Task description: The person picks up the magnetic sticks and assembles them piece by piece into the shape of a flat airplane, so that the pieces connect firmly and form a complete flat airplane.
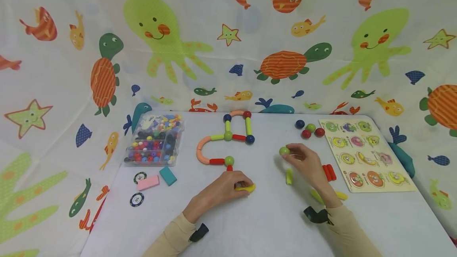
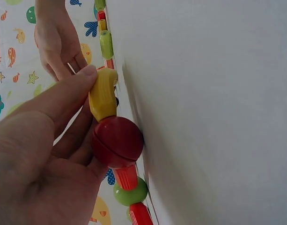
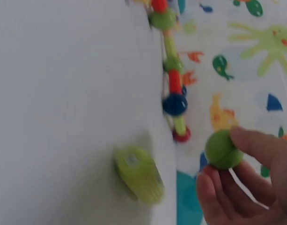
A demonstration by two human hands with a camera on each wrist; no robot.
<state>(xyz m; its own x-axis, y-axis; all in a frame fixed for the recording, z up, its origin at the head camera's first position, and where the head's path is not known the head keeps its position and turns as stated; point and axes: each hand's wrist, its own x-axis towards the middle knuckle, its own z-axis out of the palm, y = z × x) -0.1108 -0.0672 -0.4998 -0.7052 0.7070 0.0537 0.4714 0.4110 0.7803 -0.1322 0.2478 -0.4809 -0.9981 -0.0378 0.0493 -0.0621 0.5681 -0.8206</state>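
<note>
My left hand pinches a yellow curved stick low over the table. In the left wrist view that yellow stick meets a dark red ball, which a short red stick joins to a green ball. From there the linked chain of sticks and balls bends round through peach curved pieces to a closed loop at the back. My right hand holds a loose green ball between thumb and fingertips. Below it, a short light green stick lies on the table.
Red sticks and yellow curved sticks lie near my right forearm. Several loose balls sit at the back right beside a picture puzzle board. At left are a divided bead box, pink and teal blocks, and two chips.
</note>
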